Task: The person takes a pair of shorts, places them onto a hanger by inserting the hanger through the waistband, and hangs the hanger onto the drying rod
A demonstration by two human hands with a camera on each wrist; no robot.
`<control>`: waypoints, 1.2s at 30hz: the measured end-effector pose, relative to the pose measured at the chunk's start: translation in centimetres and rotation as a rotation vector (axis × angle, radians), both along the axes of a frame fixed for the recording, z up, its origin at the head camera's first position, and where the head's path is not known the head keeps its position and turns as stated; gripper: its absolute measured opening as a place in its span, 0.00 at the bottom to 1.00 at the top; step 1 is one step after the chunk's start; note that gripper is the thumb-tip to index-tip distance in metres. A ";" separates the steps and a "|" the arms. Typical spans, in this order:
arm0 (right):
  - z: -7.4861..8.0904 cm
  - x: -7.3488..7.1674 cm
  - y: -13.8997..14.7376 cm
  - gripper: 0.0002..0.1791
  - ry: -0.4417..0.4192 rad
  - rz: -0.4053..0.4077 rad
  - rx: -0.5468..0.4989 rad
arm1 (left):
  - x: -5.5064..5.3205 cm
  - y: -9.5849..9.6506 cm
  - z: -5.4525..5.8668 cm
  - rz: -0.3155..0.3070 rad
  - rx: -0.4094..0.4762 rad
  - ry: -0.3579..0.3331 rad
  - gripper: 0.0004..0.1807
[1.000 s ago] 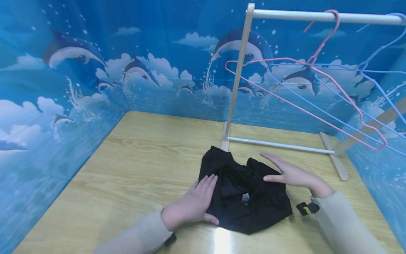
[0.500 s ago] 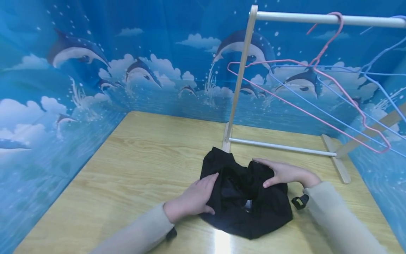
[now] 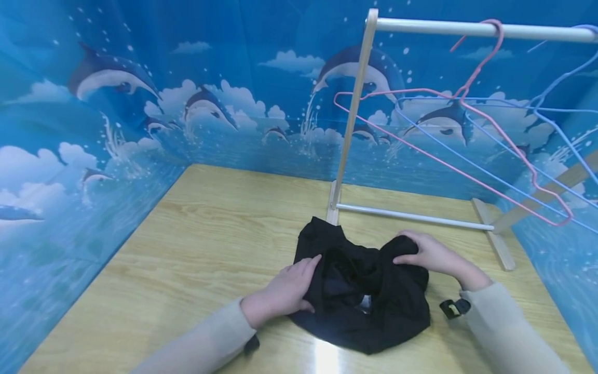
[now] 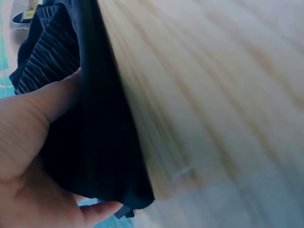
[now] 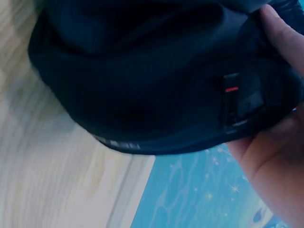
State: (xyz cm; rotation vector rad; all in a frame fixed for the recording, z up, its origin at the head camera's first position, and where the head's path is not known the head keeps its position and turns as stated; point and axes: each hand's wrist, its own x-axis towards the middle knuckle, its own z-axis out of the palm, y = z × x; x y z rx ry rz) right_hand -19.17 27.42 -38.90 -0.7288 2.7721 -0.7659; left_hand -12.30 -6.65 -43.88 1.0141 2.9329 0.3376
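A black garment (image 3: 402, 306) with a gathered elastic waistband (image 4: 50, 54) lies bunched on the table, its opening facing up. A pale label (image 3: 366, 304) shows inside. My left hand (image 3: 285, 291) grips the left side of the opening. In the left wrist view its thumb lies on the inner side and the fingers are partly hidden behind the cloth. At the upper right, my right hand (image 3: 434, 254) holds a raised fold between thumb and fingers. The right wrist view shows a small patch with a red mark (image 5: 231, 89) on the cloth near that hand.
Behind the garment stands a wooden rack (image 3: 357, 104) with a metal top rail (image 3: 434, 27). A pink hanger (image 3: 490, 117) and blue hangers (image 3: 551, 119) hang from it. A dolphin-print curtain (image 3: 224, 47) borders the wooden table (image 3: 201, 228).
My right hand came down onto the garment, took hold of its right side and drew that fold up and to the right. My left hand now grips the left edge, having lain flatter before.
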 end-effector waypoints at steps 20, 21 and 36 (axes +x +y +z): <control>2.4 1.4 3.7 0.12 0.130 -0.157 -0.252 | -0.8 -0.1 1.3 0.000 0.207 -0.027 0.54; 2.5 1.5 3.8 0.12 0.143 -0.158 -0.258 | -0.9 -0.1 1.4 -0.006 0.229 -0.025 0.54; 3.0 1.4 3.8 0.11 0.143 -0.201 -0.254 | -1.2 0.0 2.2 -0.051 0.373 -0.075 0.44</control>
